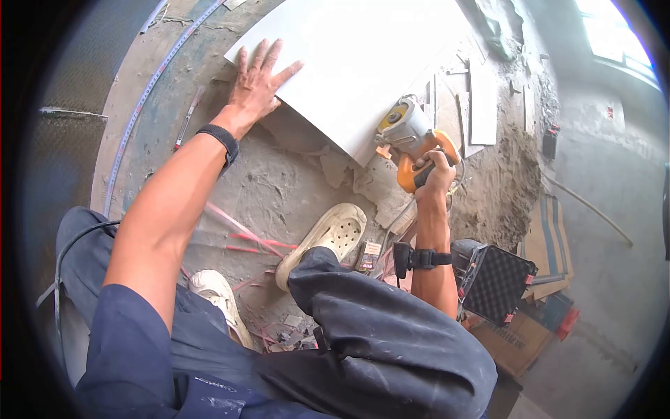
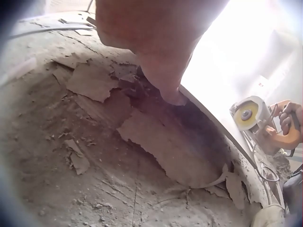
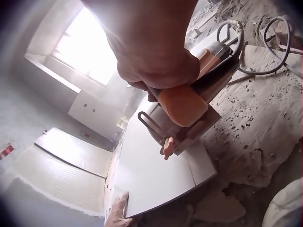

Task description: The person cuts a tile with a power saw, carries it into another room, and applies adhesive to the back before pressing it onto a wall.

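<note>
A large white tile lies over the rubble-strewn floor. On its near left corner rests my left hand, fingers spread across the top. In the left wrist view, a digit of that hand reaches down at the tile's edge. My right hand grips the orange handle of a grey handheld tile cutter, which sits at the tile's right end. Its yellow disc shows in the left wrist view. A thin reddish line runs on the tile beside the cutter's base plate.
A tape measure stretches along the left, near a slim knife-like tool. White tile strips lie beyond the cutter. The cutter's grey cord loops over the rubble. A black case stands open at right; a small box lies by one shoe.
</note>
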Demonstrator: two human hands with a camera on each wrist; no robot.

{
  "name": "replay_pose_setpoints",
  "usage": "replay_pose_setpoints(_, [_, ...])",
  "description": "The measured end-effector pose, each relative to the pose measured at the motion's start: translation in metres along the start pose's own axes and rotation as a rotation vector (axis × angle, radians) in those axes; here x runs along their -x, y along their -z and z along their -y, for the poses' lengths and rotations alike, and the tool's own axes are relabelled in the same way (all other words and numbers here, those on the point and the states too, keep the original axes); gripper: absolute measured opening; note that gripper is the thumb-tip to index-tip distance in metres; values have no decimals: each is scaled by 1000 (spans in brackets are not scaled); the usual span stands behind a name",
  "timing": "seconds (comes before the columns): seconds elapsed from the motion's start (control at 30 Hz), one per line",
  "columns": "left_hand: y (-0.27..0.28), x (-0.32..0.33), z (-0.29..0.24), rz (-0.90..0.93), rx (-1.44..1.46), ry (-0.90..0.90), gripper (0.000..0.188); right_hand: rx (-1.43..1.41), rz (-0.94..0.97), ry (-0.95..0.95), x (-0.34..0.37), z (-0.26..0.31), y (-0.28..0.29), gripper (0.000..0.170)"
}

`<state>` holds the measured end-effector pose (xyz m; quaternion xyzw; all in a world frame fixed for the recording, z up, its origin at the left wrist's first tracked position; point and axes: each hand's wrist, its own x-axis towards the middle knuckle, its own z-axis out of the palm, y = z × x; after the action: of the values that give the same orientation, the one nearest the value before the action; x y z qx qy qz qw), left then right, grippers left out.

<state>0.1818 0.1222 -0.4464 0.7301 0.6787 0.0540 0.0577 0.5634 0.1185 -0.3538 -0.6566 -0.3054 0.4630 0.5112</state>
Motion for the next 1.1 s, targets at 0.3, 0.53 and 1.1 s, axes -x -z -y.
replay_pose_setpoints(0.3, [-2, -3, 0, 20, -61, 8, 108, 16, 32, 18, 5, -2, 1, 31])
replay_pose_setpoints(0.53, [-2, -2, -1, -10, -40, 12, 107, 0, 8, 17, 13, -1, 1, 25])
replay_pose_setpoints(1.1, [1, -1, -2, 29, -61, 16, 109, 12, 26, -9, 34, -2, 3, 21])
